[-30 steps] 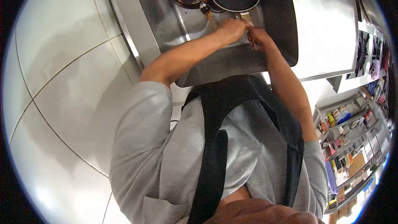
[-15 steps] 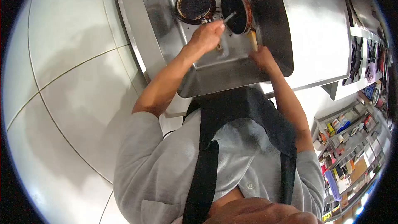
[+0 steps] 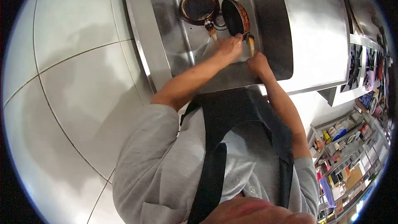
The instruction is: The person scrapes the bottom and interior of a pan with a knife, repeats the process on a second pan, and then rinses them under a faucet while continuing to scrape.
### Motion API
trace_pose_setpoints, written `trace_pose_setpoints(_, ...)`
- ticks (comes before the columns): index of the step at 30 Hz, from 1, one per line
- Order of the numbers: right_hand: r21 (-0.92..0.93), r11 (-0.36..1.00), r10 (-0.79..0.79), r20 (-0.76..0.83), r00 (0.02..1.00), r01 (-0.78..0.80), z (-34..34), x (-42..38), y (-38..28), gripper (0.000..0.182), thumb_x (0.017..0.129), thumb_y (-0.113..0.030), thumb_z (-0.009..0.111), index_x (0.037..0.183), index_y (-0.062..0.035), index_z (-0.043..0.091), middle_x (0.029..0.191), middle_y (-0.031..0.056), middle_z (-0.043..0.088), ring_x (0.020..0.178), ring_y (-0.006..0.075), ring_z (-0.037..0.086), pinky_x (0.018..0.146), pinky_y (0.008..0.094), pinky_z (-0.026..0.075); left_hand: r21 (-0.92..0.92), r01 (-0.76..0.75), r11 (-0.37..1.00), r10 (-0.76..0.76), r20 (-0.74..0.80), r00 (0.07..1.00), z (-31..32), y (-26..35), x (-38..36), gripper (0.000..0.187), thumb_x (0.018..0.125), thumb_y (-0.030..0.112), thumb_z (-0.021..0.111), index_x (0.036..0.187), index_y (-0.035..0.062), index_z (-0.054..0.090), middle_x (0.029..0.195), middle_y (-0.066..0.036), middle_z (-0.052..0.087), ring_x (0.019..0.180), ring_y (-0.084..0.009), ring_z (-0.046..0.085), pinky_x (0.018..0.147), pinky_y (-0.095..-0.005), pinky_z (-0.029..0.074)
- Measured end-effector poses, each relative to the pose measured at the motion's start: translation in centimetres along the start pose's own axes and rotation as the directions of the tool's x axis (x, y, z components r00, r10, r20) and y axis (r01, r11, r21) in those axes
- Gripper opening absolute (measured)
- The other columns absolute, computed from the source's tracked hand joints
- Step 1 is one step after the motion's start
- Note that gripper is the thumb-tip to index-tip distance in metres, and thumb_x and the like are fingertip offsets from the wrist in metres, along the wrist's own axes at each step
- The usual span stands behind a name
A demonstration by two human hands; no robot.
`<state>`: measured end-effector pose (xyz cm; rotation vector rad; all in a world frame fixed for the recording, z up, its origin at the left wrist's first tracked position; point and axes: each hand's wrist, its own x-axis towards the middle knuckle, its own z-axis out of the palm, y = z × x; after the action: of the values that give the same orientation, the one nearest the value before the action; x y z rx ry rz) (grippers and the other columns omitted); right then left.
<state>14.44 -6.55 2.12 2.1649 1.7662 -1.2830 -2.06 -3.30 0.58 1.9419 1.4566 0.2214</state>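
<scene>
My right hand is closed around the wooden handle of a blackened frying pan. That pan is tilted on its side in the steel sink, its dark inside facing left. My left hand is closed at the pan's near rim, beside the handle. It grips a thin, short grey tool, mostly hidden now, whose kind I cannot make out. A second burnt frying pan lies flat in the sink to the left, its light handle pointing toward me.
A drain shows between the pans. Right of the sink is a steel counter, with stove burners beyond. A shelf rack with jars and boxes stands at lower right. Tiled floor lies to the left.
My left hand has moved right and toward me, from the pan's inside to its near rim. My right hand still holds the handle, and the tilted pan has shifted slightly.
</scene>
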Motion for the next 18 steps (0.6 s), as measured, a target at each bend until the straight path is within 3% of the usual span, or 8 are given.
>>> trace_pose_setpoints(2,-0.047,0.999,-0.011,0.025,1.000,0.012,-0.4,-0.3,-0.4,0.032,0.075,-0.011,0.057,0.101,0.0075,0.059,0.097,0.0326,0.062,0.098,0.0438,0.060,0.085,0.0461,0.048,-0.043,-0.024,0.999,0.025,0.014,1.000,0.1,0.9,-0.8,0.023,0.083,0.008,0.043,0.098,-0.0043,0.054,0.083,-0.027,0.064,0.077,-0.0432,0.064,0.067,-0.0525,0.050)
trace_pose_setpoints(5,-0.078,0.997,-0.008,-0.004,1.000,0.007,-0.8,-0.8,-1.3,0.029,0.076,-0.009,0.055,0.100,0.0071,0.058,0.097,0.0316,0.062,0.097,0.0437,0.061,0.085,0.0466,0.049,0.053,0.026,0.998,-0.032,0.111,0.993,-3.3,1.6,-0.7,0.025,0.082,0.009,0.043,0.099,-0.0042,0.056,0.085,-0.027,0.064,0.077,-0.0436,0.064,0.069,-0.0511,0.051)
trace_pose_setpoints(8,-0.128,0.992,0.007,-0.008,1.000,-0.008,0.0,-0.4,-1.3,0.026,0.077,-0.007,0.053,0.099,0.0060,0.057,0.096,0.0309,0.062,0.097,0.0435,0.061,0.085,0.0476,0.049,0.049,0.046,0.998,-0.048,0.050,0.998,-2.7,0.2,0.0,0.025,0.086,0.013,0.044,0.097,-0.0050,0.057,0.090,-0.026,0.066,0.084,-0.0404,0.066,0.071,-0.0490,0.053)
trace_pose_setpoints(11,-0.146,0.989,-0.010,-0.041,0.999,0.004,0.4,-0.2,-0.8,0.027,0.078,-0.007,0.053,0.102,0.0055,0.055,0.095,0.0308,0.063,0.096,0.0444,0.061,0.084,0.0489,0.049,0.053,0.001,0.999,-0.004,0.057,0.998,-1.1,0.1,-1.1,0.025,0.085,0.011,0.044,0.097,-0.0054,0.058,0.089,-0.026,0.066,0.082,-0.0416,0.066,0.071,-0.0490,0.053)
trace_pose_setpoints(14,-0.184,0.976,-0.112,0.017,0.994,0.114,0.1,-1.0,-0.9,0.025,0.078,-0.007,0.054,0.100,0.0047,0.052,0.093,0.0308,0.063,0.091,0.0457,0.062,0.080,0.0498,0.051,-0.009,0.096,0.995,-0.095,0.080,0.992,-3.8,0.2,-1.5,0.026,0.083,0.008,0.044,0.098,-0.0064,0.058,0.087,-0.026,0.065,0.081,-0.0426,0.065,0.073,-0.0496,0.052)
trace_pose_setpoints(18,-0.201,0.977,-0.073,-0.019,0.997,0.068,-0.2,-1.2,-1.9,0.025,0.080,-0.005,0.052,0.102,0.0044,0.049,0.094,0.0305,0.063,0.091,0.0450,0.062,0.080,0.0492,0.051,-0.110,0.110,0.988,-0.112,-0.008,0.994,-1.5,0.4,-2.5,0.024,0.079,0.007,0.047,0.095,-0.0098,0.054,0.081,-0.029,0.063,0.076,-0.0437,0.064,0.070,-0.0500,0.052)
